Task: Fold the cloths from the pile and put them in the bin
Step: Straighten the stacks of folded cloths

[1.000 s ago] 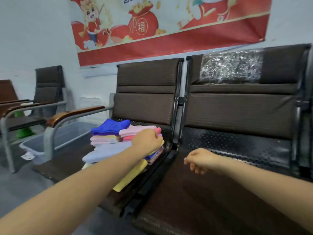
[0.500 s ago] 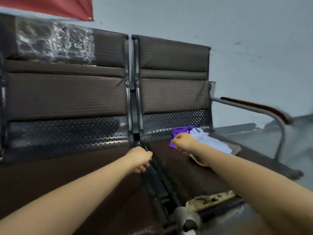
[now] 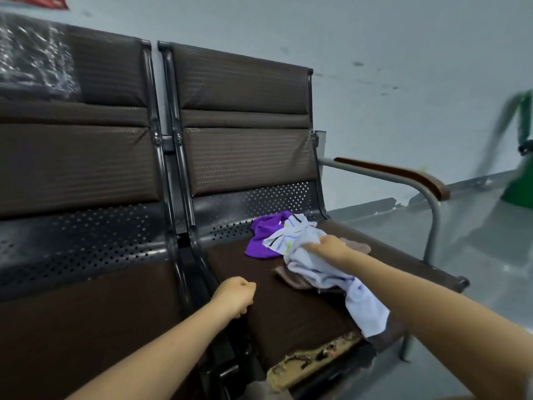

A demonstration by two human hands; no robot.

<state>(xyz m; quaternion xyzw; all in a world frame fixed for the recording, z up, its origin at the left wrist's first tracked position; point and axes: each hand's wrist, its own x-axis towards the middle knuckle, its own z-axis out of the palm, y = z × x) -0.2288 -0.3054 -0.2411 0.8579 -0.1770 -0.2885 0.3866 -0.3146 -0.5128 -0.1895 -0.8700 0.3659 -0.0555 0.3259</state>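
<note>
A small pile of unfolded cloths lies on the right-hand brown seat (image 3: 291, 319). A crumpled purple cloth (image 3: 264, 236) lies at the back of it. A pale white cloth with coloured stripes (image 3: 300, 241) drapes forward over the seat's front edge. Beneath it a brown-pink cloth (image 3: 297, 280) peeks out. My right hand (image 3: 331, 248) grips the white cloth near its top. My left hand (image 3: 235, 295) hovers over the gap between the two seats, curled into a fist and holding nothing. The bin is out of view.
The seats belong to a row of brown waiting chairs with perforated metal backs. The left seat (image 3: 86, 321) is bare. A wood-topped armrest (image 3: 403, 176) bounds the right seat. The seat's front edge (image 3: 314, 360) is torn. Something green (image 3: 519, 157) stands on the floor far right.
My view has swung right, from the folded stack on the far-left seat to the loose pile. My right hand reached the pile and took hold of the white cloth; my left hand followed, staying fisted.
</note>
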